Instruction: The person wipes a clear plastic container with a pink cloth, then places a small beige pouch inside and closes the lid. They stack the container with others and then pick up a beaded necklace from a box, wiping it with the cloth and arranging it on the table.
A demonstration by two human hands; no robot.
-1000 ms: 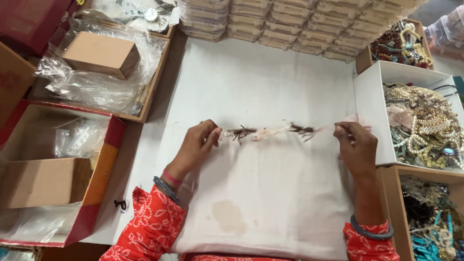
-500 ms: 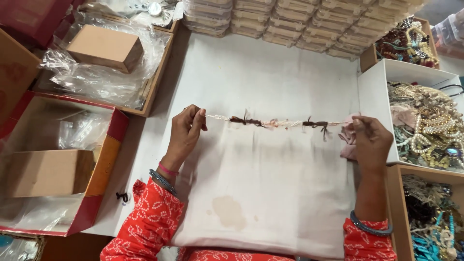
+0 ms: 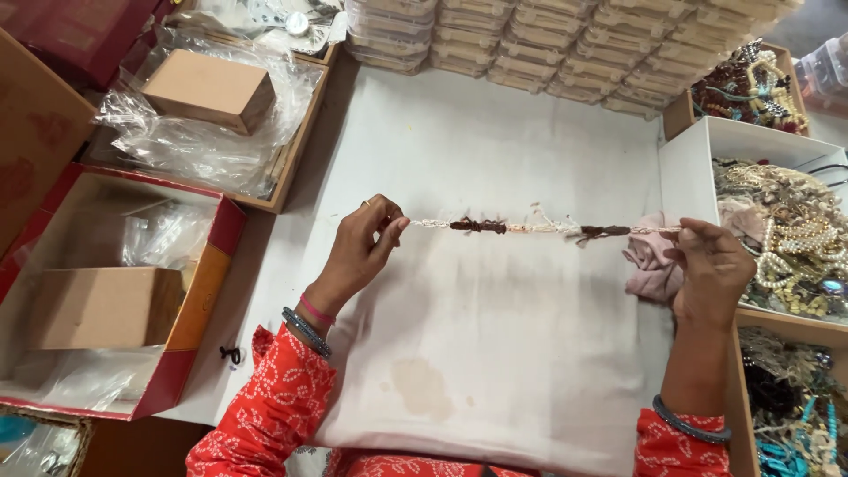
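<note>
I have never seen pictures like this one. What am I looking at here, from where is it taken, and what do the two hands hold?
There is no machine here. A person wears a camera on the head, so the picture looks down at that person's own two bare hands over a work surface covered with a white cloth. The left hand and the right hand each pinch one end of a thin pale beaded string, pulled straight between them above the cloth; it has two dark knotted parts. A pink cloth lies by the right hand. To the right, open boxes hold pearl and bead jewellery. To the left, a red box holds a brown cardboard box and clear plastic. Stacked flat cases stand along the far edge.
</note>
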